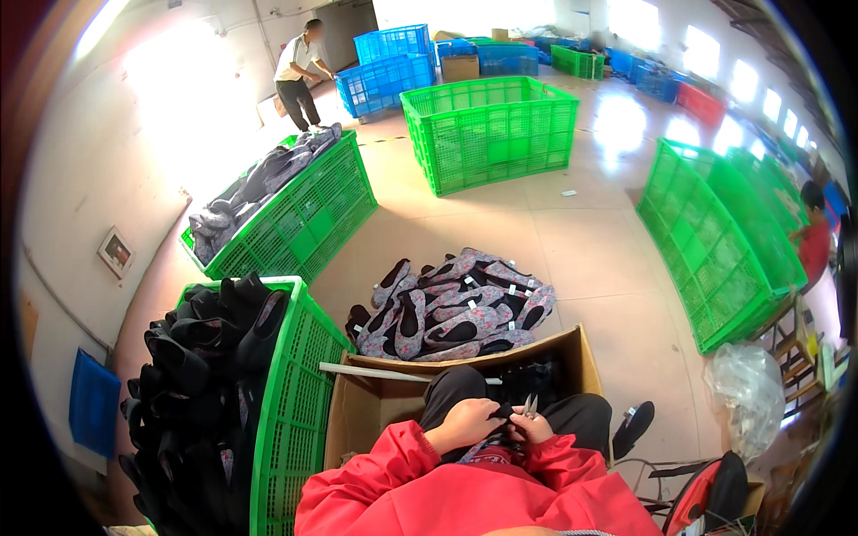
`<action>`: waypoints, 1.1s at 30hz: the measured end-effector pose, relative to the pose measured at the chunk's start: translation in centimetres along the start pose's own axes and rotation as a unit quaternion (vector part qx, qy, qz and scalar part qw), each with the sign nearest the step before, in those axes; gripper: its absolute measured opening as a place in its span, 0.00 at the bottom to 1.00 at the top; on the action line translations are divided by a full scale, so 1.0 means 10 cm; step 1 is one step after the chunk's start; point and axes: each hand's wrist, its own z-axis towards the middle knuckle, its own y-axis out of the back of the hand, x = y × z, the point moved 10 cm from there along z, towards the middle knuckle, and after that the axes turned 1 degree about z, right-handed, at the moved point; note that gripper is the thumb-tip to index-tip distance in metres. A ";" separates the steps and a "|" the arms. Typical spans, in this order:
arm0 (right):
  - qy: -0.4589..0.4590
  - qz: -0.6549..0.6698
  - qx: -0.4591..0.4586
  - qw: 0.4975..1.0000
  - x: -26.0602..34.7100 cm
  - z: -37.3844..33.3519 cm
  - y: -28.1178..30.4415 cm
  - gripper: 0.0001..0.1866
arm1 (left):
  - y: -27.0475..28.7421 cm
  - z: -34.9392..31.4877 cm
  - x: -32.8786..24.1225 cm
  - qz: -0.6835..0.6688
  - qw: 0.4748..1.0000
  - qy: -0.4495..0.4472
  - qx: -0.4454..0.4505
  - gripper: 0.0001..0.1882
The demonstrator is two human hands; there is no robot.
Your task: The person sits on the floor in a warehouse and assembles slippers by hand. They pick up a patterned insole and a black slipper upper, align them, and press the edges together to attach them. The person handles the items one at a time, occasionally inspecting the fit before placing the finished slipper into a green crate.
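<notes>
I sit in a red jacket with dark trousers, both hands together over my lap. My left hand (465, 422) grips a dark patterned shoe (497, 439) that lies on my lap. My right hand (533, 427) holds small metal scissors (530, 406) with the blades pointing up, right against the shoe. An open cardboard box (375, 402) stands in front of my knees with a white stick (375, 372) lying across its rim. Beyond it a pile of grey floral shoes (456, 308) lies on the floor.
A green crate (290, 393) full of black shoes stands at my left. More green crates (487, 129) (304, 210) (715, 241) stand around, blue ones (384, 67) behind. One person (299, 71) bends at the back, another in red (813, 241) at far right. A plastic bag (746, 389) lies at right.
</notes>
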 end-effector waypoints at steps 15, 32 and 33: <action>-0.018 0.011 -0.027 0.999 -0.11 0.01 0.10 0.11 | 0.00 -0.02 0.02 -0.006 1.000 -0.001 -0.019 0.14; -0.023 -0.012 -0.030 0.999 -0.14 0.00 0.09 0.06 | -0.02 -0.03 0.06 -0.023 0.999 -0.003 -0.032 0.13; -0.027 -0.022 -0.038 0.999 -0.14 0.01 0.09 0.05 | -0.01 -0.03 0.08 -0.025 0.999 0.003 -0.031 0.13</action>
